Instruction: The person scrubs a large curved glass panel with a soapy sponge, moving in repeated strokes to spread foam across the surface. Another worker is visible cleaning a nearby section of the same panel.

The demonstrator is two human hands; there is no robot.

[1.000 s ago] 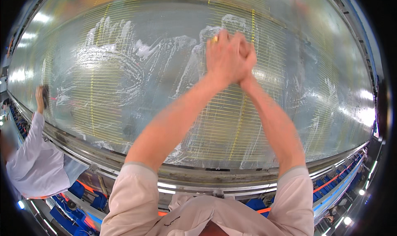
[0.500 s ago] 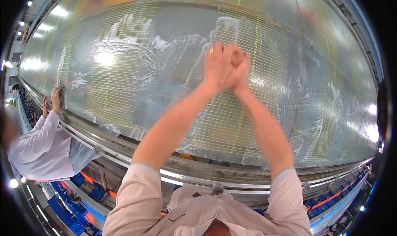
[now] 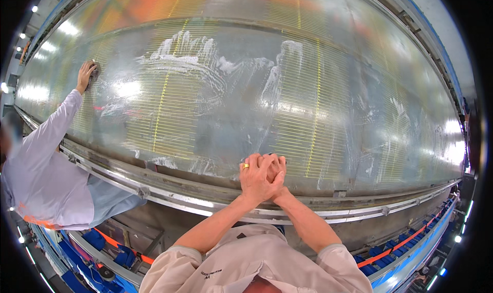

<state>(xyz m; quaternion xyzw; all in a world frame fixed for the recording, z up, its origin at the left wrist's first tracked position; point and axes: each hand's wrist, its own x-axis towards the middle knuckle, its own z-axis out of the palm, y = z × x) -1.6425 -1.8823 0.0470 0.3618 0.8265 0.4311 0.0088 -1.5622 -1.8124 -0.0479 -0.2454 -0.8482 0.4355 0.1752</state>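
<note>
My left hand [image 3: 252,174], with a yellow ring on a finger, lies closed over and against my right hand [image 3: 275,169] at the panel's near edge, just inside the metal rail. A small dark bit shows at the fingertips; what they grip is hidden. Beneath and beyond them spreads the large glossy, translucent panel [image 3: 241,113], marked by bands of thin yellow lines [image 3: 308,118]. White smears [image 3: 190,56] streak its surface, some running down toward my hands.
At left a co-worker [image 3: 49,175] in a pale smock reaches onto the panel, a hand [image 3: 84,76] on a dark pad. A metal rail [image 3: 349,213] runs along the near side. Below it are blue parts [image 3: 123,254] and an orange strip [image 3: 385,254].
My joined hands have come from the middle of the panel down toward me to its near edge. The co-worker's hand has moved from near the edge farther up the panel.
</note>
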